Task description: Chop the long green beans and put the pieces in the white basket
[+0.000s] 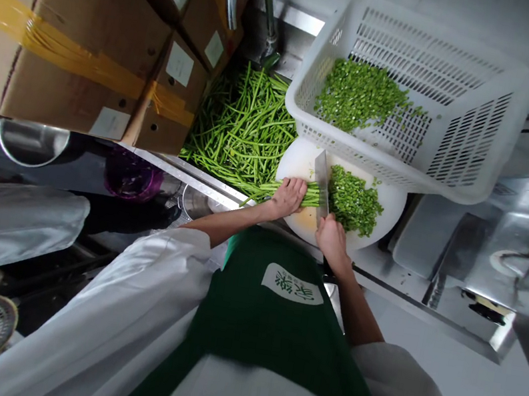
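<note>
My left hand (289, 197) is closed over a bundle of long green stalks (313, 195) on a round white cutting board (386, 225). The cut ends of the bundle point right, against the blade of a kitchen knife (322, 179). Around the knife's handle, at the board's near side, my right hand (332, 238) is wrapped. Just right of the blade lies a heap of chopped green pieces (354, 201). A large pile of uncut stalks (242, 130) fills the sink area left of the board.
Behind the board stands a white perforated basket (465, 181) holding more chopped pieces (360, 96). Taped cardboard boxes (80, 52) are stacked at the left, near a metal faucet (271, 30). Metal containers (433, 236) sit at the right. A white sleeve (5, 229) shows at far left.
</note>
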`<state>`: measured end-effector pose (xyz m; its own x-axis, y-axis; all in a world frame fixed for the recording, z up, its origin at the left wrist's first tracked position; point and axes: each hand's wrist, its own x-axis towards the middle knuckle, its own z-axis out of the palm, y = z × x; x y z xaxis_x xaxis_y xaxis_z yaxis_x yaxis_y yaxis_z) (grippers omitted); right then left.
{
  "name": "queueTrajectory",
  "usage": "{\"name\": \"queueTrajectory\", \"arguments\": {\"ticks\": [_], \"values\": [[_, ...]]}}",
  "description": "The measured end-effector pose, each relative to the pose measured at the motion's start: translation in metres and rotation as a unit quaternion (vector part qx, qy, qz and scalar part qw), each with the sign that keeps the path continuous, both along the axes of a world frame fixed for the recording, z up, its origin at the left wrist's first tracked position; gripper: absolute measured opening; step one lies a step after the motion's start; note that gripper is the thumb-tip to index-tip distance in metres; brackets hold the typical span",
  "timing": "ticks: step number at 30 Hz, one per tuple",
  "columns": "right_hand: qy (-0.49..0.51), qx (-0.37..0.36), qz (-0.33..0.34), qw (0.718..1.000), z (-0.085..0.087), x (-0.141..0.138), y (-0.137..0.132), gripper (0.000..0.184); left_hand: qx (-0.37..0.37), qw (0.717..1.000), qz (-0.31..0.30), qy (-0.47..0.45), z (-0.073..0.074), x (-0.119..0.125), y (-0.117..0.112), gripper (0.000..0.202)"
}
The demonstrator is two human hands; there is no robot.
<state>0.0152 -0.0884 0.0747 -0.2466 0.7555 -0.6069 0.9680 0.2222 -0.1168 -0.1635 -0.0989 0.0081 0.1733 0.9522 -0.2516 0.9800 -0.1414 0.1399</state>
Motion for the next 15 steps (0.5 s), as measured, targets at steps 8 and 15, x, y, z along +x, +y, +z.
{"name": "queueTrajectory", "arguments": {"ticks": [8,15], "values": [[-0.002,0.023,-0.015,1.0,-0.02,0.029,0.008,0.033,0.048,0.999,0.017,-0.003,-0.016,0.022,0.008,0.074],[0.002,0.037,-0.029,0.999,-0.018,0.02,-0.006,0.032,0.152,0.982,0.062,-0.09,-0.026,0.023,-0.006,0.075]]}}
